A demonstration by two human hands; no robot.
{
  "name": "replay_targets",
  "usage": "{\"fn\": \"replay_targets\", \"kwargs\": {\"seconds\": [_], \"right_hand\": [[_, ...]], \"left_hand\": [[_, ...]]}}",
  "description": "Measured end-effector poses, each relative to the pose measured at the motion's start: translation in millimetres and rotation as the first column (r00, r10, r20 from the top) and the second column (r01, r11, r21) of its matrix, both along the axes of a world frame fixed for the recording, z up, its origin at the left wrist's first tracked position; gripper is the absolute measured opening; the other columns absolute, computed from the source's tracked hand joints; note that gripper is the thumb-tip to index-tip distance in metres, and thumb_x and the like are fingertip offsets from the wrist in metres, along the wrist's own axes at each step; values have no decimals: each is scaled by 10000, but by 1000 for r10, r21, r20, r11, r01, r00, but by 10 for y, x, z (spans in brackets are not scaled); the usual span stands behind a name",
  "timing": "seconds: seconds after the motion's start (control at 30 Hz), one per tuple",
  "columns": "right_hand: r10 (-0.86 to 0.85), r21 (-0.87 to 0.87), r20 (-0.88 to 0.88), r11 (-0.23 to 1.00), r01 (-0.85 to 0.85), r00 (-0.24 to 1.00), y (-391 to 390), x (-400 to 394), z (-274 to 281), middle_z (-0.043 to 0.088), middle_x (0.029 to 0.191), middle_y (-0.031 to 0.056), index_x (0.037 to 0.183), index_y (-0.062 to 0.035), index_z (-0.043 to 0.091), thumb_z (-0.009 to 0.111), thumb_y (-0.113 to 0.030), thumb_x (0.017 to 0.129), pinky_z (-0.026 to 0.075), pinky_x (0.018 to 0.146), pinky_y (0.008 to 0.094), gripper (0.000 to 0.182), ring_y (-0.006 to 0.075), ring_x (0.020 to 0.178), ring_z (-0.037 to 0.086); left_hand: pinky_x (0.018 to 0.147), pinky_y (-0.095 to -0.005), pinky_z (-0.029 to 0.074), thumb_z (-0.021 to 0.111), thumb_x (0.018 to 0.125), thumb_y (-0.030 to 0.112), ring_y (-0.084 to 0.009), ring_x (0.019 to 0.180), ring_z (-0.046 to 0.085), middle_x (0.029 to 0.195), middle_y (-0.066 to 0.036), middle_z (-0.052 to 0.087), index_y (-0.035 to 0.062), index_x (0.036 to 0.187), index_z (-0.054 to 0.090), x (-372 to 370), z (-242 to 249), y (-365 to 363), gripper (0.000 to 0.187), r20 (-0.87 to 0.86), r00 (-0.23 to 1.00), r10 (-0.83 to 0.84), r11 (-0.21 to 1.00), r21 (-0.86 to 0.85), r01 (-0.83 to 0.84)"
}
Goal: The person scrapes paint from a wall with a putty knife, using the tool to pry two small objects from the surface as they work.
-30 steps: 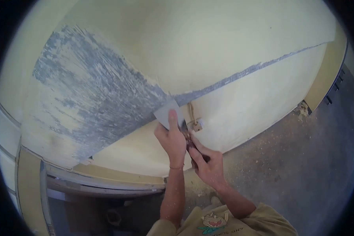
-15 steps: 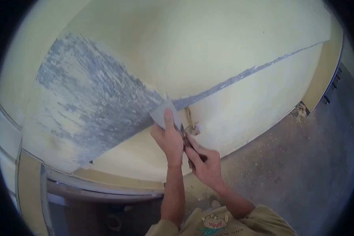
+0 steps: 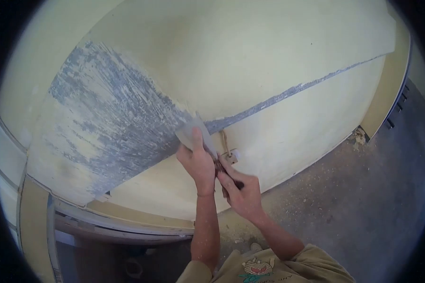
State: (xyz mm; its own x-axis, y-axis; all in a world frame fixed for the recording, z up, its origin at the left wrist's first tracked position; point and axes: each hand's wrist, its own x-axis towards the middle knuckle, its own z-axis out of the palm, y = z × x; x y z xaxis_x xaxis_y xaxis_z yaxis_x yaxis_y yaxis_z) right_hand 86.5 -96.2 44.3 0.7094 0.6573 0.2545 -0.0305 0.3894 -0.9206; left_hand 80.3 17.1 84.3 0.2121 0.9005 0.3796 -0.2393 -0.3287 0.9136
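Observation:
My left hand (image 3: 198,165) is pressed on the broad flat blade of a scraper (image 3: 186,134), its fingers round the blade's lower part. Below and to the right, my right hand (image 3: 243,193) grips the scraper's dark handle. The blade lies against the wall (image 3: 278,52) at the corner where a wide grey-blue rough patch (image 3: 137,113) meets a thin grey-blue strip (image 3: 278,96). Pale streaks cross the patch, mostly on its left side. The blade's underside is hidden.
A wall box with a short cable (image 3: 231,157) is just right of my hands. Crumbs and flakes lie on the grey floor (image 3: 316,203). A yellowish frame (image 3: 35,207) stands at the lower left, and a dark-edged panel (image 3: 392,89) at the right.
Both hands and the scraper have shifted slightly up and to the left in the view. The view itself has also moved a little. The grip looks the same.

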Motion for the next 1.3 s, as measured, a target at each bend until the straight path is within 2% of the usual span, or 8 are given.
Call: {"fn": "replay_targets", "kwargs": {"seconds": [0.37, 0.47, 0.57, 0.7, 0.8, 1.0, 1.1, 1.3], "right_hand": [[-1, 6, 17, 1000, 0, 1000, 55, -20, 21, 530, 652, -34, 1347, -27, 525, 560, -92, 961, 381, 488, 205, 393, 22, 554, 443], [8, 5, 6, 1000, -8, 1000, 51, 41, 73, 520, 634, -39, 1345, -27, 528, 561, -103, 963, 377, 485, 203, 391, 22, 549, 442], [41, -20, 7, 999, -41, 999, -4, 59, -49, 522, 635, -39, 1342, -26, 531, 557, -106, 966, 373, 480, 200, 385, 22, 546, 440], [27, 41, 59, 999, -29, 998, 60, 53, 122, 532, 646, -36, 1340, -25, 533, 555, -108, 968, 366, 469, 197, 382, 19, 539, 437], [51, -48, -50, 997, -53, 997, -1, 12, 28, 542, 664, -7, 1315, -36, 561, 592, -95, 939, 393, 513, 217, 382, 24, 583, 432], [24, -7, 19, 1000, -24, 1000, 66, 68, 194, 559, 680, 2, 1316, -34, 559, 588, -94, 940, 394, 519, 213, 382, 23, 594, 433], [5, -28, 52, 1000, -3, 999, 23, 14, -36, 529, 613, -31, 1345, -31, 531, 553, -110, 966, 372, 472, 204, 388, 16, 528, 437], [-20, 15, 141, 1000, 18, 990, 111, 96, 133, 505, 612, -27, 1341, -29, 534, 559, -112, 962, 379, 489, 207, 389, 24, 542, 435]], "left_hand": [[662, -288, 433, 597, 950, 224, -109, 735, 506, 820, -54, 632, -95, 918, 649, 81, 100, 14, 325, -25, 996, 89, 993, 76, -87], [691, -304, 444, 596, 949, 224, -127, 755, 519, 840, -60, 637, -112, 947, 644, 32, 298, 12, 339, -61, 998, 9, 1000, -24, -10], [625, -291, 432, 599, 948, 236, -116, 701, 511, 805, -48, 639, -109, 943, 646, 51, -147, 77, 348, 11, 996, 89, 992, 83, -89], [692, -300, 451, 597, 951, 244, -119, 762, 534, 857, -74, 657, -127, 963, 644, 22, 403, -31, 374, -88, 996, 33, 999, -22, -36], [678, -301, 445, 607, 944, 254, -118, 740, 528, 828, -70, 651, -127, 940, 643, 75, 126, -40, 382, 82, 991, 106, 985, 124, -116], [614, -290, 415, 602, 948, 261, -101, 713, 503, 776, -39, 623, -105, 896, 640, 40, 304, 65, 372, -7, 999, 39, 999, 18, -39], [567, -269, 368, 605, 948, 265, -73, 639, 440, 694, 9, 550, -73, 814, 608, 114, 127, -42, 363, 84, 991, 108, 986, 117, -117], [606, -292, 409, 588, 951, 209, -86, 682, 493, 742, -14, 604, -73, 873, 640, 53, 304, 13, 298, 54, 997, 53, 996, 74, -57]]}}
